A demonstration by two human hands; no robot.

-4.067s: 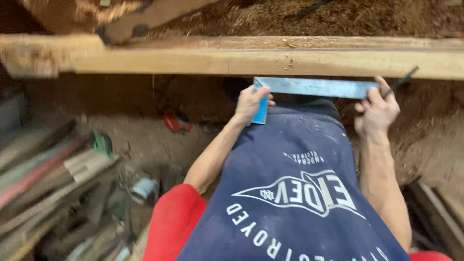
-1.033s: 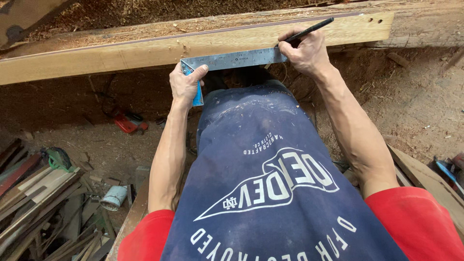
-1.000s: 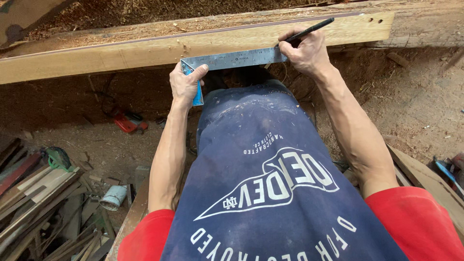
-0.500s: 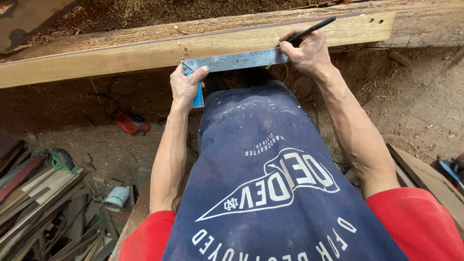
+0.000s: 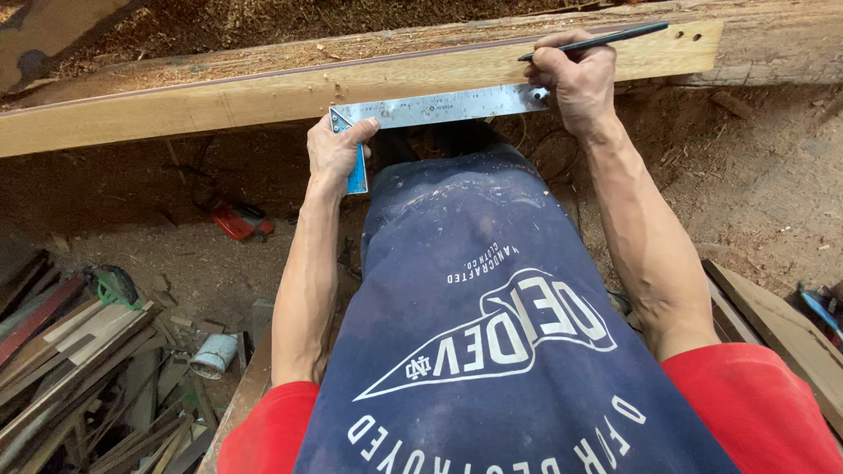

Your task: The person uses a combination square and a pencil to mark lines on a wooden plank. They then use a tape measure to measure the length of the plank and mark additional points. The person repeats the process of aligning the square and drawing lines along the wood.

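We hold a steel try square (image 5: 439,107) flat against the near face of the long timber beam (image 5: 219,96), our left hand (image 5: 338,154) clamped over its blue stock at the corner, our right hand (image 5: 575,79) pinching a dark pencil (image 5: 606,39) at the blade's far end, near the beam's cut end, with open sawdust floor (image 5: 773,175) beyond.

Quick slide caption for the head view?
Left hand steadies a steel square on a wooden beam; right hand holds a pencil.
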